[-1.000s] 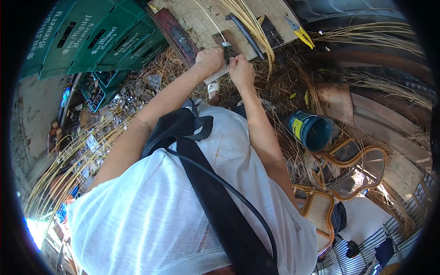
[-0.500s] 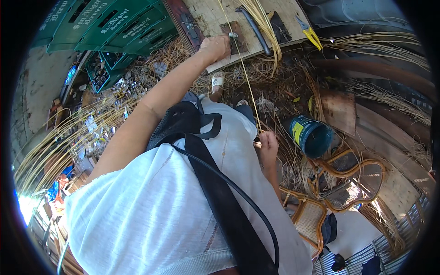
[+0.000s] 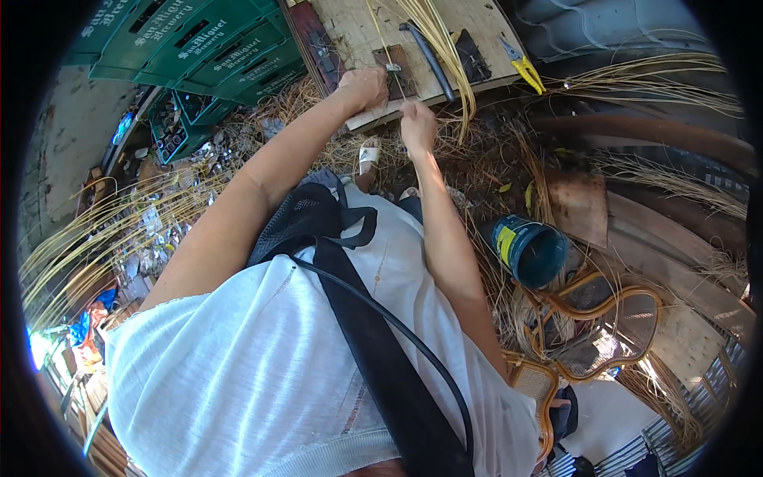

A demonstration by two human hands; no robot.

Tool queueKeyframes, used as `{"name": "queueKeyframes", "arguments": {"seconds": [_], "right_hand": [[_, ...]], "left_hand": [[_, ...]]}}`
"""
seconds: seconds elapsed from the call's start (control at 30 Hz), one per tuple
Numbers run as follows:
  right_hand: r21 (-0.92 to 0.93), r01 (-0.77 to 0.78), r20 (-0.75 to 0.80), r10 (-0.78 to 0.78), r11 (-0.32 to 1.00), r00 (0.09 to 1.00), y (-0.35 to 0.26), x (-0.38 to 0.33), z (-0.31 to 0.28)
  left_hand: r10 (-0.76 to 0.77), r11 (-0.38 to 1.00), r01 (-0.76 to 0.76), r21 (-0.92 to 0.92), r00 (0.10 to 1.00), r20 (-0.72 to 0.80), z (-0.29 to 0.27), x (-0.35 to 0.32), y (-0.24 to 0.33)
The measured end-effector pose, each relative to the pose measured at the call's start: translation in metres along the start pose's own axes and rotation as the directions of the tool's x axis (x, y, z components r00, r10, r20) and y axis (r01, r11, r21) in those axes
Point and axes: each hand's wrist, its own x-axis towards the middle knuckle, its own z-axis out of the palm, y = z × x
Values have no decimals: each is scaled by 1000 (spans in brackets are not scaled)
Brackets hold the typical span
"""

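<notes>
A thin pale rattan strip runs down over a wooden bench and past a small metal piece on a dark brown plate. Close to the bench's near edge, my right hand is closed on this strip, just below the plate. My left hand is a closed fist against the plate's left side; whatever its fingers grip is hidden. Right of the plate lie a dark curved bar, a bundle of rattan strips and a black plate with a metal fitting.
Yellow-handled pliers rest at the bench's right edge. Green crates are stacked at the far left. A dark green bucket and rattan-framed pieces stand on the right. Loose strips arch across the left floor.
My right hand has moved from beside my hip up to the bench edge, close to my left hand. The left hand stays beside the plate.
</notes>
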Motion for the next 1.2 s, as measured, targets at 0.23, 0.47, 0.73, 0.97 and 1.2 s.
{"name": "queueKeyframes", "arguments": {"seconds": [0.23,0.47,0.73,0.97,1.2], "right_hand": [[238,-364,124,344,900,931,51,-247,-155],[-308,-158,581,317,938,749,68,-198,-179],[177,-119,161,90,977,983,-11,15,-9],[208,59,-36,-53,976,998,9,-97,-72],[543,-637,372,523,547,767,170,-362,-252]], "left_hand": [[-39,999,39,4,999,-18,9,-5,-3],[15,1000,-15,-16,1000,-19,1,-9,-3],[19,999,-22,-28,994,-111,15,6,-9],[-52,999,52,-7,997,48,-5,-13,2],[-24,997,20,-79,999,-40,7,-5,-1]]}}
